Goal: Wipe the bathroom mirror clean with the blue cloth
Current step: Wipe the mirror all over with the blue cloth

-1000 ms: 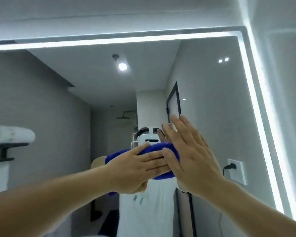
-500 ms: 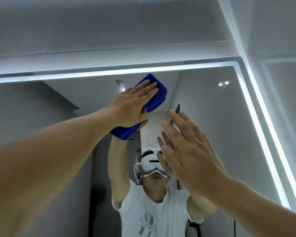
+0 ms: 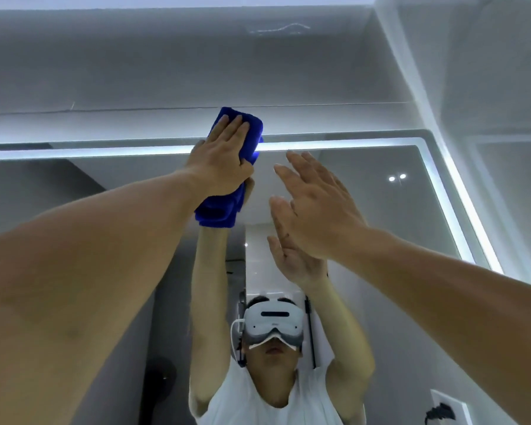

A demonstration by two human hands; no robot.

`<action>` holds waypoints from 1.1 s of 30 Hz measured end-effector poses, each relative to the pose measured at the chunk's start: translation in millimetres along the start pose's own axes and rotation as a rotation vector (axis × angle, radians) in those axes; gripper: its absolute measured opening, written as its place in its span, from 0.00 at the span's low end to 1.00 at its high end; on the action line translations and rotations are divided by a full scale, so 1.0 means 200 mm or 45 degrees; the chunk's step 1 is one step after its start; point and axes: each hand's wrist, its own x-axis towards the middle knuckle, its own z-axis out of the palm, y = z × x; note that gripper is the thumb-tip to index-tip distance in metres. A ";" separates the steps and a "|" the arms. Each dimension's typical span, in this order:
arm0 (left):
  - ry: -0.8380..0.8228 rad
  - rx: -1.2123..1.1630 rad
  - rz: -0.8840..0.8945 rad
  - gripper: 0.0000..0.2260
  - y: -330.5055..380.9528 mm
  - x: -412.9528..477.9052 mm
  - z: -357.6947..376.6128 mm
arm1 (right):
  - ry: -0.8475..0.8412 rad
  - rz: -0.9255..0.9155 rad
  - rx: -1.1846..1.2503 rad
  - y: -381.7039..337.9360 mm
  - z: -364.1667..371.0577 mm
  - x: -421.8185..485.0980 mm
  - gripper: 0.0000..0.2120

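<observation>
Hands are both raised high in front of the bathroom mirror (image 3: 380, 216), with the two forearms reaching up from the lower corners of the view. The left hand (image 3: 219, 164) lies flat on the blue cloth (image 3: 224, 207), its fingers straight and close together, pointing up, and it presses the cloth against the top edge of the mirror; whether the thumb curls around the cloth cannot be told, since it is hidden behind the palm. The cloth is folded into a thick pad. Its upper end goes over the lit strip (image 3: 74, 153) at the mirror's top and reaches the wall above, and its lower end hangs out below the wrist. The right hand (image 3: 316, 207) is held just beside it, to the right, fingers stretched and slightly spread, holding nothing; the palm faces the glass, but whether it touches the glass cannot be told. The two hands are near each other and not touching. In the mirror, the reflection shows a person in a white sleeveless shirt wearing a white headset (image 3: 272, 328), both arms lifted. A white wall socket (image 3: 449, 409) with a dark plug shows at the lower right. No writing can be read anywhere.
</observation>
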 end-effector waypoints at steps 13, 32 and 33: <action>0.025 -0.058 -0.016 0.32 0.12 -0.02 0.06 | 0.046 0.021 0.009 0.20 -0.07 -0.03 0.27; -0.117 0.074 0.620 0.25 0.87 -0.68 0.22 | 0.028 0.160 0.075 0.34 -0.19 -0.35 0.25; -0.151 0.081 0.631 0.25 0.88 -0.75 0.23 | 0.026 0.164 0.092 0.32 -0.18 -0.38 0.25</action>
